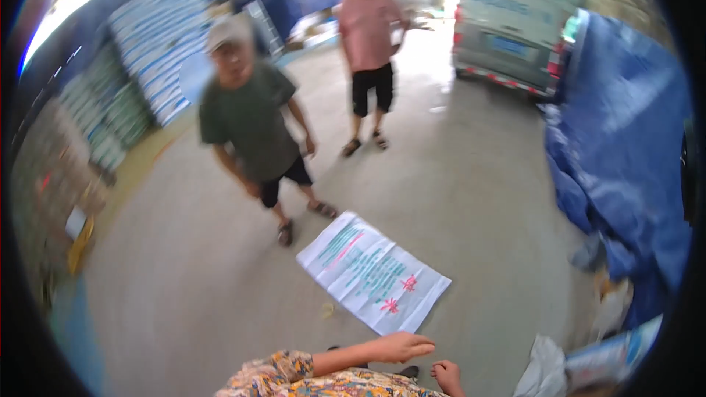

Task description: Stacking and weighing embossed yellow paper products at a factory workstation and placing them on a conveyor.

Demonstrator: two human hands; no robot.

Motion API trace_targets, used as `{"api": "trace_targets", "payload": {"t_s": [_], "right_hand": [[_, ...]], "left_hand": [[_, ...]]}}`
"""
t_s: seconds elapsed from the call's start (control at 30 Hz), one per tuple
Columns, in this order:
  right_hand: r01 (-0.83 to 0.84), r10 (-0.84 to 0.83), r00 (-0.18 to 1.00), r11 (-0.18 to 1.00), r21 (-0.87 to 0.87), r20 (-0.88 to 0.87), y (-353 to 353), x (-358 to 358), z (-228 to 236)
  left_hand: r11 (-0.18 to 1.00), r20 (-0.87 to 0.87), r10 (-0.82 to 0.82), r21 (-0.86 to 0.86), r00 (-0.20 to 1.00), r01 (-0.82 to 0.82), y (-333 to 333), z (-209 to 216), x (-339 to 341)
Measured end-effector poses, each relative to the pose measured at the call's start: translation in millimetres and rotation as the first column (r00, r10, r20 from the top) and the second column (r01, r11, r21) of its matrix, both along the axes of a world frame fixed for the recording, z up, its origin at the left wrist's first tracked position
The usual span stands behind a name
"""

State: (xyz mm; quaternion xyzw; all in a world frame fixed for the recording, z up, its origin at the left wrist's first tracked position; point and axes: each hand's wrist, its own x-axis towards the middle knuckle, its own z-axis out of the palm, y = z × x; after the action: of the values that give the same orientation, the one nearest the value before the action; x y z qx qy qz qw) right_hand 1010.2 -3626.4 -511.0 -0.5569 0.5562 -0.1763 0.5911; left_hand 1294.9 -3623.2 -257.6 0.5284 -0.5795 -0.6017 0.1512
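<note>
My left hand reaches across in front of my body at the bottom of the head view, its fingers stretched out flat and holding nothing. To its right, my right hand is lower, with its fingers curled in; no object shows in it. Beyond both hands a flat white woven sack with green and red print lies on the floor. Neither hand touches the sack. My patterned sleeve covers the upper part of the left arm.
A person in a dark green shirt stands at the sack's far left; another in a pink shirt stands farther back. A van is parked at the far right. Blue tarpaulin covers a pile on the right. Stacked goods line the left.
</note>
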Motion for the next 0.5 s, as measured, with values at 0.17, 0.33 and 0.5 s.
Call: {"api": "trace_targets", "payload": {"t_s": [0.17,0.33,0.5], "right_hand": [[-0.314,0.331,0.917,0.943,0.112,-0.221,-63,-34,-3],[-0.595,0.607,0.791,0.792,0.133,-0.074,-100,56,-1],[-0.656,0.65,0.755,0.744,0.128,0.084,-106,102,7]], "left_hand": [[0.945,0.219,0.315,-0.163,0.924,-0.283,6,-57,5],[0.913,0.344,0.408,-0.128,0.846,-0.388,28,-108,-14],[0.917,0.475,0.366,-0.037,0.8,-0.398,30,-100,-26]]}}
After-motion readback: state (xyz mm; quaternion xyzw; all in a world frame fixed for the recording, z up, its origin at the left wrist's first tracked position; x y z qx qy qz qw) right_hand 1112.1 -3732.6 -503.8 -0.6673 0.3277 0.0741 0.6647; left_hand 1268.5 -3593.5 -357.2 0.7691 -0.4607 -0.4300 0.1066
